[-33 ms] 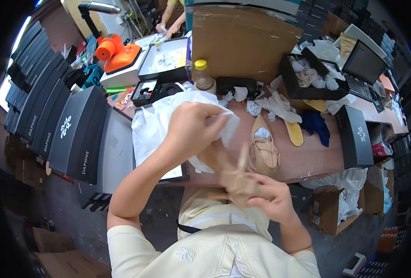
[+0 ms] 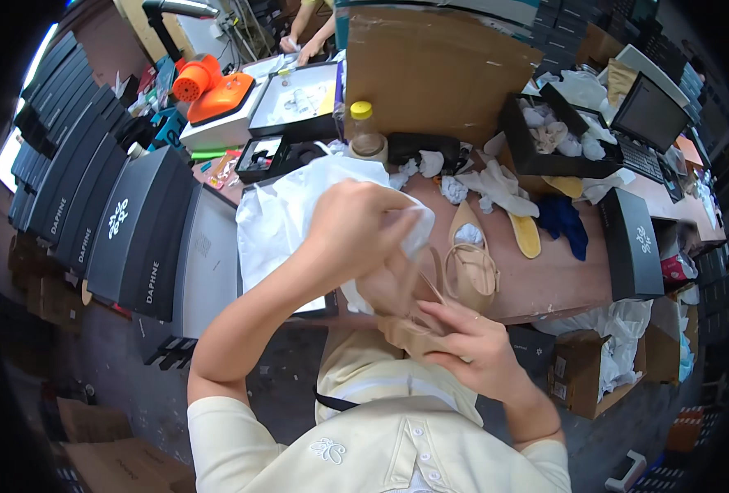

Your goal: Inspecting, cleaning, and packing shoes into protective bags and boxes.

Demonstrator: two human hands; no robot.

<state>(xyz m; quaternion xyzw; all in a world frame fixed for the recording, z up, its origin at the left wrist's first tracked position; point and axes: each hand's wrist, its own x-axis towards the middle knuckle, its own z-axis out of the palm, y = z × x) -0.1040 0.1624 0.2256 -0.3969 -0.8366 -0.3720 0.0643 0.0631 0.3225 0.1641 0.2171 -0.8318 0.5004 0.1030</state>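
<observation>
Unmoved: black boxes [image 2: 126, 222] left of hands [image 2: 356, 226].

Shoe boxes [image 2: 126, 222] stack up at 9 o'clock of the counter [image 2: 562, 279]. Cardboard sheet [image 2: 438, 70] stands at 12, open tray [image 2: 545, 135] at 2. Second shoe [image 2: 471, 263] lies mid-counter.

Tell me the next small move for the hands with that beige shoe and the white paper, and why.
Probably push the paper deeper into the shoe. The left hand has a grip on a wad of white tissue paper right at the beige shoe, which the right hand steadies from below. The matching shoe on the table already has paper in its toe.
</observation>
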